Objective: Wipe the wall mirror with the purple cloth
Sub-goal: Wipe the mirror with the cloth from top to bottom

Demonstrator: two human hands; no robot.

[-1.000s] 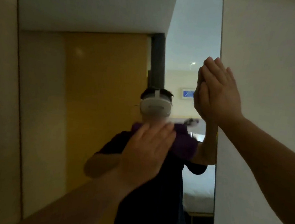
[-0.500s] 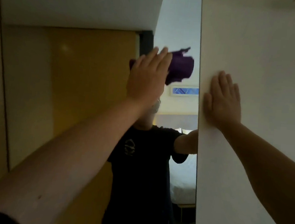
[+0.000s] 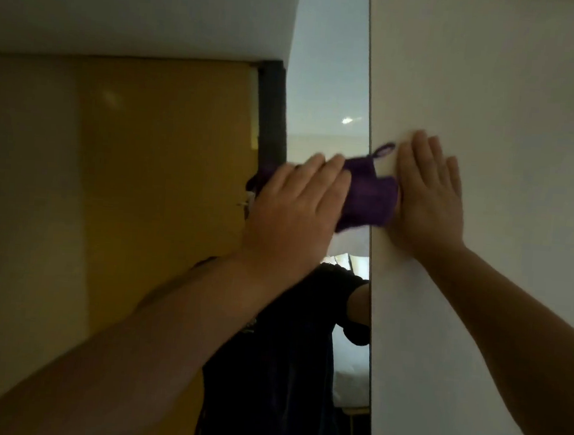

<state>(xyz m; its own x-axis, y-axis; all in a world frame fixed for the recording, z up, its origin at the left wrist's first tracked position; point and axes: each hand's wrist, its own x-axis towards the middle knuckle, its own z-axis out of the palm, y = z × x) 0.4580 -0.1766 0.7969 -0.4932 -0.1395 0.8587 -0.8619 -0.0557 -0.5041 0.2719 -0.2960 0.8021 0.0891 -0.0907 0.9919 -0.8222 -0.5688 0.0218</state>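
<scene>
The wall mirror (image 3: 137, 178) fills the left and middle of the view, its right edge running down beside a white wall. My left hand (image 3: 297, 204) lies flat on the glass near that edge and presses the purple cloth (image 3: 369, 196) against it. The cloth sticks out to the right of my fingers and its small loop crosses the mirror's edge. My right hand (image 3: 427, 201) rests flat on the white wall, fingers spread, just right of the cloth and touching it.
The white wall (image 3: 511, 97) takes up the right side. The mirror reflects a yellow panel (image 3: 168, 139), a dark door frame (image 3: 269, 113), a person in a dark shirt and a bed behind.
My left hand has swept the cloth from the mirror's middle upward, then down and right to the mirror's edge. My right hand has shifted from the mirror's edge onto the wall.
</scene>
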